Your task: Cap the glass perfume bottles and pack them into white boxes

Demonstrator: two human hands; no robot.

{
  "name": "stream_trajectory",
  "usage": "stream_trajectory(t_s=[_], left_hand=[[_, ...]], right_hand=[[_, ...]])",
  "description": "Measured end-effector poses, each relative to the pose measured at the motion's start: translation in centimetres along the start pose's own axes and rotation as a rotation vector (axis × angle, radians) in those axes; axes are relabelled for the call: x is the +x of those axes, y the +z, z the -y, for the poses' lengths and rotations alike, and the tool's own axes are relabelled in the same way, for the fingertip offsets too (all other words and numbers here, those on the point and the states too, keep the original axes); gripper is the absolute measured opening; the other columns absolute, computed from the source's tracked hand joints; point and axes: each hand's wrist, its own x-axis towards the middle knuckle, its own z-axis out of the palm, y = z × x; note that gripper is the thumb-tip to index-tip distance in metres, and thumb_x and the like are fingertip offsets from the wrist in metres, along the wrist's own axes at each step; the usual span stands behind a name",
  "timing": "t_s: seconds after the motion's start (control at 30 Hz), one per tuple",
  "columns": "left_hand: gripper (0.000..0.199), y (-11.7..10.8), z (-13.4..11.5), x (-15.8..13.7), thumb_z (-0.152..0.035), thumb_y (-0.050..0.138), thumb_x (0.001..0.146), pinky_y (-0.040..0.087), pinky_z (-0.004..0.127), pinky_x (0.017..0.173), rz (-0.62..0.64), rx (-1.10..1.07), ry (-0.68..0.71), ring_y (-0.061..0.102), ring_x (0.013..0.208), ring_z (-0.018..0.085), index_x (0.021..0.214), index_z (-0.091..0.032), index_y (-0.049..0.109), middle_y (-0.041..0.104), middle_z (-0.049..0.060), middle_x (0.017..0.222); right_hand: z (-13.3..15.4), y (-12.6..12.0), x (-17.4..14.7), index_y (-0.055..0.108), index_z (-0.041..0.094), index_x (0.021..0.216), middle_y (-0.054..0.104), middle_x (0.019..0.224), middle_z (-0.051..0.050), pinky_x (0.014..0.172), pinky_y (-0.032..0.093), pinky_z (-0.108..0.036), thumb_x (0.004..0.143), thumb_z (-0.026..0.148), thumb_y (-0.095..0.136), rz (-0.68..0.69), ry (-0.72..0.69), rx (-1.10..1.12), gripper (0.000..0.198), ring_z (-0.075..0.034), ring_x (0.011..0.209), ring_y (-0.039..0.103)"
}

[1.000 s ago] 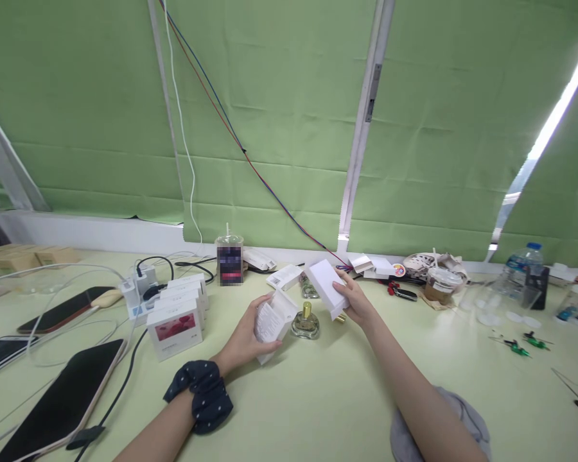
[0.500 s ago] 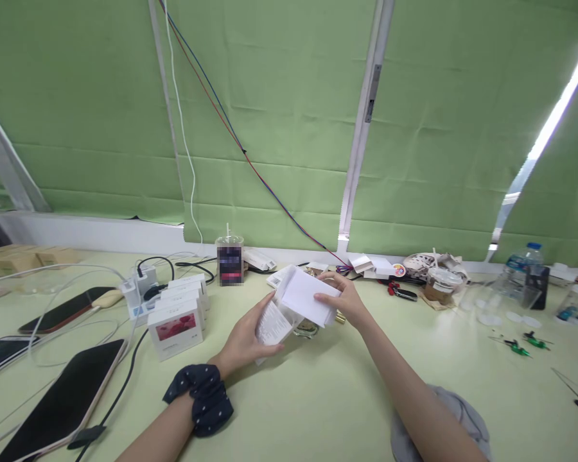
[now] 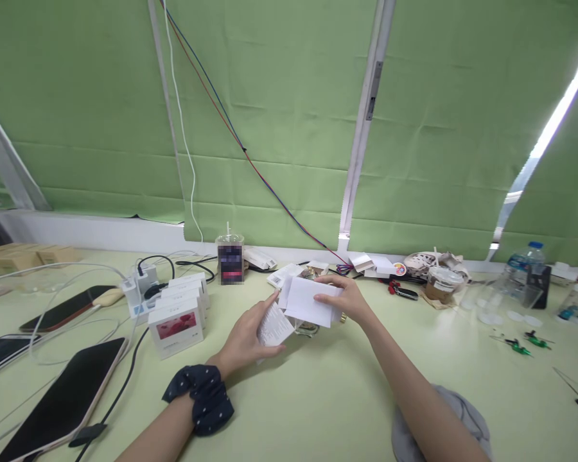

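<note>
My left hand (image 3: 243,335), with a dark dotted scrunchie (image 3: 200,398) at its wrist, is closed round a small white box (image 3: 273,326) with fine print on the side facing me. From the right, my right hand (image 3: 347,300) pinches a folded white card (image 3: 310,301) between thumb and fingers. The card's left end is at the upper edge of the box; whether it enters the box I cannot tell. Behind and below the card, a clear glass bottle (image 3: 307,329) shows in part, with something gold (image 3: 343,317) to its right.
White boxes with a red picture (image 3: 176,327) stand in a row at left, near phones (image 3: 65,401) and cables. A lidded cup (image 3: 231,260) stands at the back. Farther right are a food tub (image 3: 443,285), a water bottle (image 3: 527,260) and small green-handled tools (image 3: 517,347).
The white card has turned flatter and shifted slightly down and right with my right hand. My left hand and the box have barely moved.
</note>
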Motion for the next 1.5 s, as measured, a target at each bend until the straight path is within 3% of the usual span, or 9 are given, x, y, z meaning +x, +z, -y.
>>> stream_trajectory(t_s=[0.57, 1.0, 1.27, 1.5], left_hand=[[0.098, -0.7, -0.2, 0.0, -0.038, 0.073, 0.062, 0.04, 0.045, 0.093, 0.123, 0.159, 0.086, 0.051, 0.114, 0.033, 0.146, -0.032, 0.023, 0.054, 0.007, 0.132], [0.096, -0.8, -0.7, -0.1, -0.034, 0.071, 0.064, 0.037, 0.042, 0.095, 0.162, 0.195, 0.116, 0.05, 0.112, 0.031, 0.146, -0.03, 0.022, 0.053, 0.008, 0.131], [0.09, -0.7, -1.5, 0.0, -0.033, 0.072, 0.061, 0.036, 0.043, 0.095, 0.209, 0.259, 0.177, 0.05, 0.11, 0.031, 0.142, -0.033, 0.033, 0.054, 0.007, 0.129], [0.095, -0.7, -1.8, -0.1, -0.033, 0.071, 0.063, 0.038, 0.041, 0.093, 0.197, 0.219, 0.158, 0.05, 0.111, 0.031, 0.146, -0.033, 0.024, 0.053, 0.007, 0.129]], right_hand=[[0.7, -1.7, -0.2, 0.075, 0.025, 0.091, 0.072, 0.101, -0.006, 0.085, 0.049, -0.042, 0.062, 0.034, 0.078, 0.148, 0.058, -0.112, 0.031, -0.029, 0.096, 0.064], [0.8, -2.6, -0.4, 0.075, 0.028, 0.093, 0.072, 0.101, -0.003, 0.083, 0.049, -0.039, 0.063, 0.037, 0.078, 0.358, 0.069, -0.141, 0.031, -0.029, 0.097, 0.064], [1.2, -1.5, -0.3, 0.074, 0.025, 0.083, 0.073, 0.09, -0.002, 0.077, 0.047, -0.034, 0.063, 0.034, 0.078, 0.329, -0.029, -0.16, 0.022, -0.024, 0.088, 0.064], [1.8, -0.4, -0.5, 0.068, 0.023, 0.077, 0.069, 0.084, -0.001, 0.07, 0.045, -0.03, 0.064, 0.034, 0.078, 0.192, -0.094, -0.139, 0.02, -0.019, 0.077, 0.061]])
